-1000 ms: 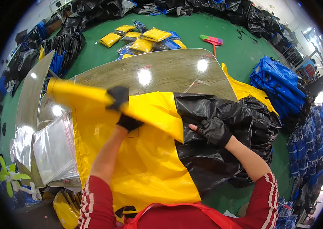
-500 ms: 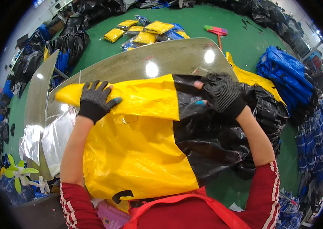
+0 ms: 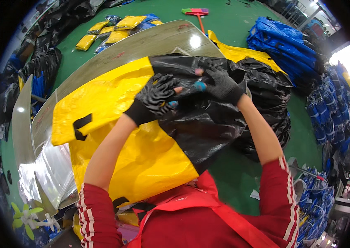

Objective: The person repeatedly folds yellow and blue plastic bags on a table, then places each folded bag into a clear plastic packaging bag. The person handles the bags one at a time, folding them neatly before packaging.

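A large yellow-and-black plastic sheet lies folded over the table and hangs toward my body. Its yellow part is on the left and its glossy black part on the right. My left hand, in a black dotted glove with bare fingertips, rests spread on the sheet where yellow meets black. Across from it, my right hand, gloved alike, lies on the black part with thumb and forefinger apart. Blue wrapping shows on both thumbs. A black strap loop sits at the left end of the folded yellow flap.
The wood-patterned table has a curved far edge. Packed yellow bundles lie on the green floor beyond, near a broom. Blue sheeting is heaped at right. Clear plastic bags and a small fan are at left.
My left hand has moved right, from the yellow flap's left part to the black border. The flap's left end now lies spread with its strap showing. The whole view has shifted.
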Demonstrator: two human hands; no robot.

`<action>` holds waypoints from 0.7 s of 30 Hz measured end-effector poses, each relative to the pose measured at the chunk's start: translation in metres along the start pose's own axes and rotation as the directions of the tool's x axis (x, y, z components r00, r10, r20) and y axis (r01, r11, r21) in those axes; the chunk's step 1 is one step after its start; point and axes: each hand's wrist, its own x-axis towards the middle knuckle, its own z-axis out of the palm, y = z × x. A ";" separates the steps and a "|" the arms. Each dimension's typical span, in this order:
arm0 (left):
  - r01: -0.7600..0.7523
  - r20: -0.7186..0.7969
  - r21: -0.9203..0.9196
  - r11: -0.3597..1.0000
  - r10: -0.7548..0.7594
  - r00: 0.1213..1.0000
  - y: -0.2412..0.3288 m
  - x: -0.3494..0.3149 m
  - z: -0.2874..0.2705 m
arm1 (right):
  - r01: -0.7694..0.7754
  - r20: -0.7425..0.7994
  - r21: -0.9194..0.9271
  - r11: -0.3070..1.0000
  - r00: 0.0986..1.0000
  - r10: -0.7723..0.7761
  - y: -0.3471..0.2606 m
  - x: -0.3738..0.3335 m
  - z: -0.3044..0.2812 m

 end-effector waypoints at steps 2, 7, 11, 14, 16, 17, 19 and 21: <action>0.107 -0.015 0.004 0.994 -0.107 0.994 0.001 0.020 0.033 | 0.080 -0.044 0.042 0.996 0.996 -0.078 -0.026 -0.047 -0.018; 0.159 -0.029 0.138 0.977 -0.157 0.987 0.006 0.027 0.071 | -0.700 -0.151 0.533 0.475 0.474 0.867 -0.045 -0.178 0.049; 0.170 0.002 0.141 0.975 -0.172 0.985 0.012 0.025 0.086 | -0.582 -0.166 0.676 0.452 0.478 0.862 -0.064 -0.203 0.095; 0.239 -0.031 0.153 0.959 -0.237 0.971 0.006 0.026 0.101 | -0.645 0.121 0.699 0.308 0.531 0.838 -0.090 -0.200 0.068; 0.225 0.004 0.153 0.962 -0.228 0.974 -0.002 0.026 0.104 | -0.821 0.393 0.559 0.114 0.384 0.836 -0.104 -0.206 0.035; 0.176 -0.043 0.143 0.974 -0.171 0.984 -0.004 0.027 0.103 | -0.729 0.056 0.263 0.631 0.665 0.745 -0.109 -0.211 0.018; 0.204 -0.030 0.124 0.971 -0.202 0.979 -0.002 0.030 0.096 | -0.405 -0.373 -0.011 0.914 0.850 0.372 -0.112 -0.215 -0.007; 0.236 -0.054 -0.028 0.971 -0.238 0.970 0.010 0.033 0.087 | -0.188 -0.248 -0.352 0.917 0.963 0.103 -0.107 -0.202 -0.020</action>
